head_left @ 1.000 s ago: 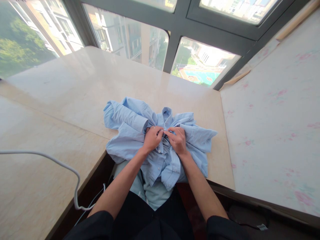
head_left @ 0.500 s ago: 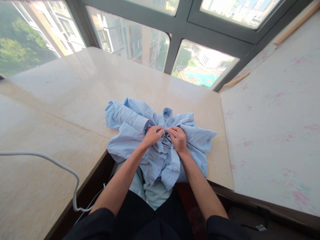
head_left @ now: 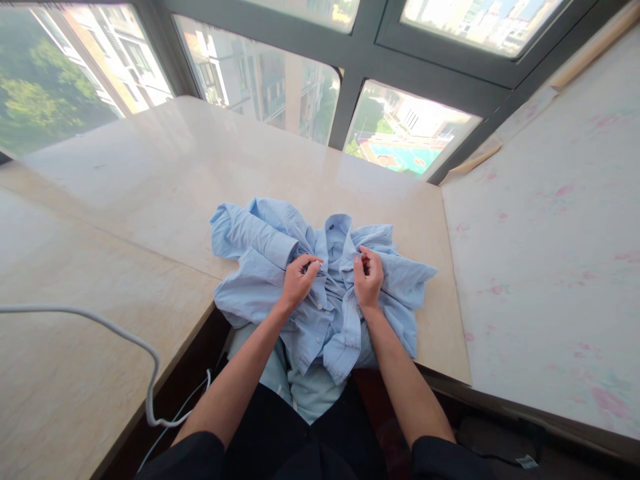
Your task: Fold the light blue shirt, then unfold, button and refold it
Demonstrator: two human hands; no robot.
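A light blue button-up shirt [head_left: 260, 267] lies rumpled over the counter edge and across my lap, its collar [head_left: 339, 227] toward the window. My left hand [head_left: 299, 280] pinches the shirt's front edge just below the collar on the left side. On the right side, my right hand [head_left: 369, 273] has its fingers curled on the other front edge by the collar. Between the hands the front is parted, with the inside cloth showing. White buttons [head_left: 320, 307] run down the left front edge. A cuff [head_left: 341, 363] hangs near my knees.
The shirt rests on a pale stone-look counter [head_left: 150, 180] below grey-framed windows [head_left: 360, 60]. A white cable [head_left: 100, 322] loops over the counter's left edge. A flowered papered wall [head_left: 540, 267] bounds the right side.
My hands were together at the shirt's front below the collar. They have moved apart, the right one further right and slightly up, and the collar has opened wider.
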